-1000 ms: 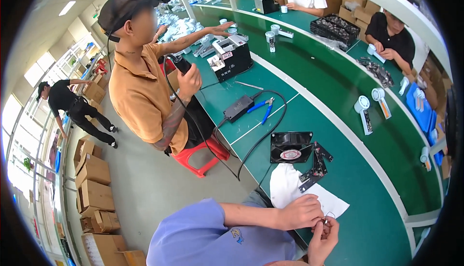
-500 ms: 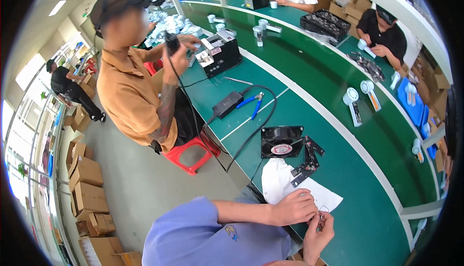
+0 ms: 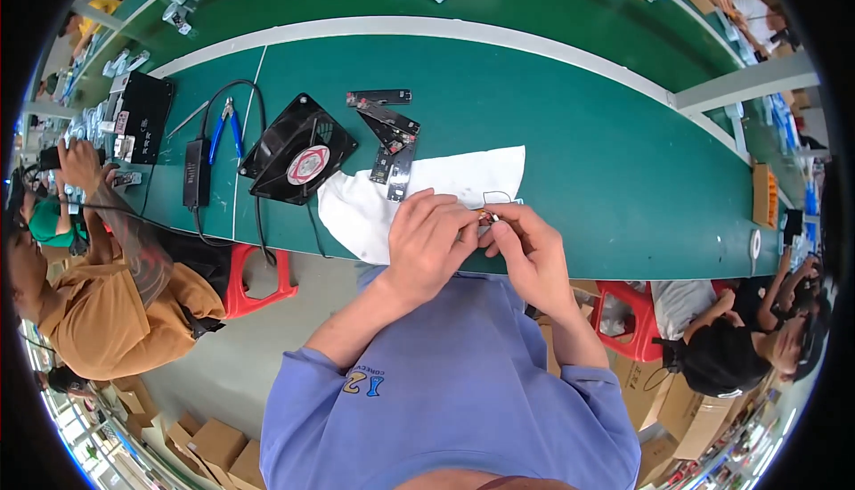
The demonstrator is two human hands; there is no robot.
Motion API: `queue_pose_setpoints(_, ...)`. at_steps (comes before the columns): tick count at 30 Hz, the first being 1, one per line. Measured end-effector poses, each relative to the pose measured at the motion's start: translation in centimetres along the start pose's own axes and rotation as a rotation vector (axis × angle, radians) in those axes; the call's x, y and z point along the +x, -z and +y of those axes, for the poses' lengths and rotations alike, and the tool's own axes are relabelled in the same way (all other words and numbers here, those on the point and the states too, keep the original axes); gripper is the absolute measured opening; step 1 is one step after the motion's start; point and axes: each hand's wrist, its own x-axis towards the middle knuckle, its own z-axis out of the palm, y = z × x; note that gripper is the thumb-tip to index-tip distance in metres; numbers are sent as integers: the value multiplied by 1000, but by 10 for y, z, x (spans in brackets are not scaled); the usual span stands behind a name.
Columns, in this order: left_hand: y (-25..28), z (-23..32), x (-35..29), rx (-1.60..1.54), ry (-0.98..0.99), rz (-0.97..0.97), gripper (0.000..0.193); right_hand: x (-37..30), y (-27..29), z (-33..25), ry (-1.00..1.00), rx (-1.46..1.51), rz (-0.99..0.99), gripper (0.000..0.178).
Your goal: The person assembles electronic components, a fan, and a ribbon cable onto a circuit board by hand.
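Note:
At the near edge of the green table, my left hand (image 3: 429,239) and my right hand (image 3: 533,254) meet with their fingertips pinched together. Between them is a small part with thin wires (image 3: 485,216); its exact kind is too small to make out. A thin dark loop of wire stands up just beyond the fingertips. Under and past my hands lies a white cloth (image 3: 463,172). Several narrow black circuit boards (image 3: 401,169) are heaped partly on its far left part. Left of the cloth sits a square black fan (image 3: 303,147) with a red and white centre label.
Blue-handled cutters (image 3: 226,134), a black power adapter (image 3: 197,174) with cable and tweezers (image 3: 188,119) lie left of the fan. Beyond the white rail (image 3: 445,27), light blue devices stand on the green belt. Co-workers sit left and right, near red stools (image 3: 258,281).
My view has swung down and to the right, bringing my hands to the middle of the picture. Both hands still pinch the small wired part together over the cloth.

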Motion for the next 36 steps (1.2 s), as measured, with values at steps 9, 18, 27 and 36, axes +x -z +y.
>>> queue_pose_setpoints(9, -5, 5, -2, 5, 17, 5, 23, -5, 5, 6, -58, 138, -10, 25)
queue_pose_setpoints(18, -1, 5, 2, 19, -19, -6, 22, -5, 4, 7, -66, 101, -12, 24)
queue_pose_setpoints(27, -1, 5, 1, 17, -14, -12, 23, 1, 8, 2, 93, -187, -53, 25)
queue_pose_setpoints(36, 2, 5, 3, -4, 14, -46, 25, -2, -3, 5, 124, -278, 32, 24)
